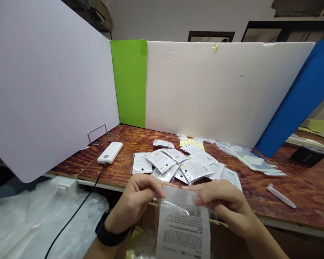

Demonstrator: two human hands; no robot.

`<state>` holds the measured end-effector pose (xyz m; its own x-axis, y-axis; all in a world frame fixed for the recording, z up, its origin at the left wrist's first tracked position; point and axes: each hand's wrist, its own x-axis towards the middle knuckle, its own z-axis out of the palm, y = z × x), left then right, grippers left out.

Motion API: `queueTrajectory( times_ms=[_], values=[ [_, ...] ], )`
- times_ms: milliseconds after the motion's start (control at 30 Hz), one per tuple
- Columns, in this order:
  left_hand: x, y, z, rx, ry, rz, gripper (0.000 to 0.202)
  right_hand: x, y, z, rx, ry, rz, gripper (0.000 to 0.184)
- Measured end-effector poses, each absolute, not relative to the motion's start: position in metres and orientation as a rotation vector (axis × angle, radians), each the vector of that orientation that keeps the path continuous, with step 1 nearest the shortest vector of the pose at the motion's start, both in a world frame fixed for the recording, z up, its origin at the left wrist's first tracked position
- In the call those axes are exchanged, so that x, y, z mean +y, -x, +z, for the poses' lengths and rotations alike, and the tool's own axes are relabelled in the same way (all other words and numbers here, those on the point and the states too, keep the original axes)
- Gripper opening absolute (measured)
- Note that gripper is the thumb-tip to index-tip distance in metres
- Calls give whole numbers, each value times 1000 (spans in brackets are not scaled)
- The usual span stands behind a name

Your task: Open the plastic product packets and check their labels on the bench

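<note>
Between my two hands hangs a clear plastic packet (182,230) with a white printed card inside, its text upside down to me. My left hand (142,201), with a black band on the wrist, pinches the packet's upper left corner. At the upper right edge, my right hand (223,203) grips it between thumb and fingers. Just beyond my hands, a loose heap of similar packets (196,168) lies on the wooden table (129,136). Below the held packet is an open cardboard box (226,237), mostly hidden, with clear and yellowish plastic inside.
A white power bank (110,152) with a black cable lies at left. Yellow dot stickers (191,144), clear plastic pieces (248,158), a white plastic strip (281,196) and a black box-shaped device (309,155) are farther right. White panels (205,90) enclose the back and left.
</note>
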<state>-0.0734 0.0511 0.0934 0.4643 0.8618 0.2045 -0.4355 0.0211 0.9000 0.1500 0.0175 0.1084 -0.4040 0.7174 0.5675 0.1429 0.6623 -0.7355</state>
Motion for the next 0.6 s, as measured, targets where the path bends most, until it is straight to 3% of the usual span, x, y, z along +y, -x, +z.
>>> queueTrajectory(
  times_ms=[233,400,533,600],
  values=[
    [53,76,95,414,-1134,1085,14,18,-150,106,-1883,753,810,22],
    [56,74,95,497,-1186,1072,7,26,-149,104,-1828,672,914,34],
    [59,75,92,539,-1185,1055,13,36,-144,99,-1754,671,868,10],
    [61,77,90,545,-1164,1056,11,39,-141,97,-1744,672,878,17]
  ],
)
